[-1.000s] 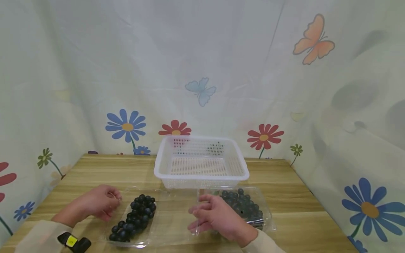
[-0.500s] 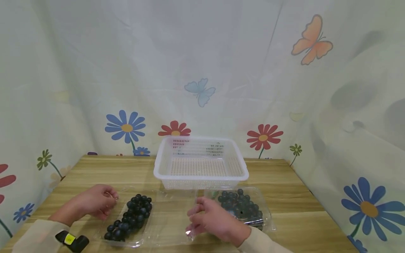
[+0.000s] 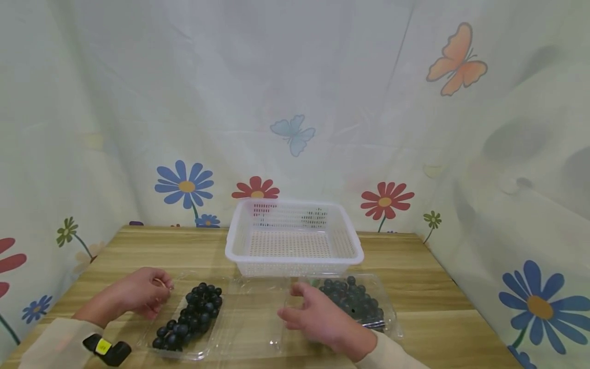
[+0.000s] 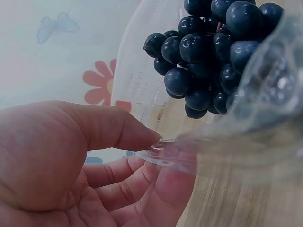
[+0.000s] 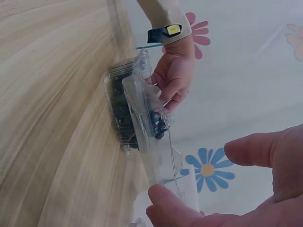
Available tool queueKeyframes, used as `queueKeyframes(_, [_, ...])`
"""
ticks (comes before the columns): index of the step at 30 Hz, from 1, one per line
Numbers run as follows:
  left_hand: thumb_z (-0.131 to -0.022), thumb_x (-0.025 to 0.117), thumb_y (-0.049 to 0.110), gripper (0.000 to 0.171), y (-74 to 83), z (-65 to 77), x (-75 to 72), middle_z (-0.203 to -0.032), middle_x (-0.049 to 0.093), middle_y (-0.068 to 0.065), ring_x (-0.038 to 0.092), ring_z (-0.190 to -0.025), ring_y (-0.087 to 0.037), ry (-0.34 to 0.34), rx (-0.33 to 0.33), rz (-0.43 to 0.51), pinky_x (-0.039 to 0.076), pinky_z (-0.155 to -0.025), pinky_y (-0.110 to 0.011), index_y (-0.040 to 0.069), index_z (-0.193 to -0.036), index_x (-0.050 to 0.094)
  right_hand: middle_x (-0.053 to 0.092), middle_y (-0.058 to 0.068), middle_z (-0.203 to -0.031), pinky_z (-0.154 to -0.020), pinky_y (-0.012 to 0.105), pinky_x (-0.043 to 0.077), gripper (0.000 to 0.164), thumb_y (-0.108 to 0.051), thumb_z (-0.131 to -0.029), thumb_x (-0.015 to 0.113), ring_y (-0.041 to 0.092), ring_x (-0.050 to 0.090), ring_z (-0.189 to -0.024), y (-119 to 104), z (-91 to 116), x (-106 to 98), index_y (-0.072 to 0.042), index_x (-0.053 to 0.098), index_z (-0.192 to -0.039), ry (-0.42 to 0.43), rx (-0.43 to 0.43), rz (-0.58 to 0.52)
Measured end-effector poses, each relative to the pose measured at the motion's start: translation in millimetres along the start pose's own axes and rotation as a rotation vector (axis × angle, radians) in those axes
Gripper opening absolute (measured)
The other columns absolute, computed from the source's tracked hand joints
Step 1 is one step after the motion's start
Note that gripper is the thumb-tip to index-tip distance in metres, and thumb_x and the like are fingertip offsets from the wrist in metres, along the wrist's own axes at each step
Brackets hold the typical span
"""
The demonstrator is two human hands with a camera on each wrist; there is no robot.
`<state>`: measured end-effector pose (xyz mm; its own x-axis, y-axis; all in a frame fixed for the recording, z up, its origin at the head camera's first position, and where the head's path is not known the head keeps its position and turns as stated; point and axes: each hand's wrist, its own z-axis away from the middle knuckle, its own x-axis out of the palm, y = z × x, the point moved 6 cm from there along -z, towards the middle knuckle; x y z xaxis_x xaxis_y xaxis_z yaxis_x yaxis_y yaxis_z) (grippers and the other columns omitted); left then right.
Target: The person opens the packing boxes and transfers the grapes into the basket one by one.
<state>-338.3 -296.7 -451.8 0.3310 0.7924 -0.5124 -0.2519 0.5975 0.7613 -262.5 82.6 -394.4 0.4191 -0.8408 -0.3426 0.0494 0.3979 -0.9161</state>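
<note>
Grapes [image 3: 191, 319]: dark bunch in the base of the clear box [image 3: 195, 355], by the near edge of the table [image 3: 415, 266], left of middle; likely to roll or shed berries with any sharp tilt
Left hand [image 3: 144, 292]: pinching the box's left rim between thumb and finger; at risk of tipping the base, or bending that thin plastic, from too strong a lift
Lid [image 3: 258, 310]: folded out rightward from the box; might spring back over the grapes for want of a firm hold
Right hand [image 3: 320, 318]: thumb and fingers spread, just beside the lid's right edge, contact unclear; could knock the second box [image 3: 386, 302] with a careless sweep
Second box: seemingly lidded, with more grapes [image 3: 354, 297] inside, right of middle towards the near edge; easily bumped, being so close
Basket [image 3: 295, 260]: white, at the far edge, middle; perhaps light, hence liable to slide from a stray reach
</note>
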Motion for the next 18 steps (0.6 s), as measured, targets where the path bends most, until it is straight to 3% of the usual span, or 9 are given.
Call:
queueKeyframes(8, [-0.095, 0.060, 0.007, 0.021, 1.3, 0.8, -0.3, -0.082, 0.061, -0.009, 0.060, -0.064, -0.019, -0.001, 0.004, -0.002, 0.060, -0.058, -0.034, -0.001, -0.114, 0.057, 0.049, 0.021, -0.152, -0.095, 0.052, 0.057, 0.070, -0.032, -0.094, 0.073, 0.035, 0.063, -0.125, -16.7, 8.9, -3.1, 0.001, 0.042, -0.149, 0.040, -0.129, 0.121])
queueKeyframes(13, [-0.095, 0.060, 0.008, 0.022, 2.0, 0.7, 0.0, -0.083, 0.060, -0.009, 0.060, -0.065, -0.019, 0.000, 0.002, -0.004, 0.060, -0.058, -0.034, -0.001, -0.115, 0.057, 0.053, 0.017, -0.149, -0.098, 0.051, 0.056, 0.066, -0.033, -0.094, 0.073, 0.033, 0.062, -0.125, -20.7, 6.2, -0.9, -0.001, 0.047, -0.146, 0.032, -0.148, 0.148])
queueKeyframes(18, [-0.095, 0.062, 0.009, 0.023, 1.6, 0.4, 0.5, -0.083, 0.060, -0.009, 0.060, -0.065, -0.019, 0.012, -0.011, -0.005, 0.060, -0.058, -0.033, -0.001, -0.115, 0.058, 0.056, 0.013, -0.146, -0.097, 0.049, 0.057, 0.059, -0.031, -0.094, 0.074, 0.030, 0.064, -0.122, -20.0, -6.5, 6.3, -0.005, 0.053, -0.142, -0.034, -0.135, 0.122])
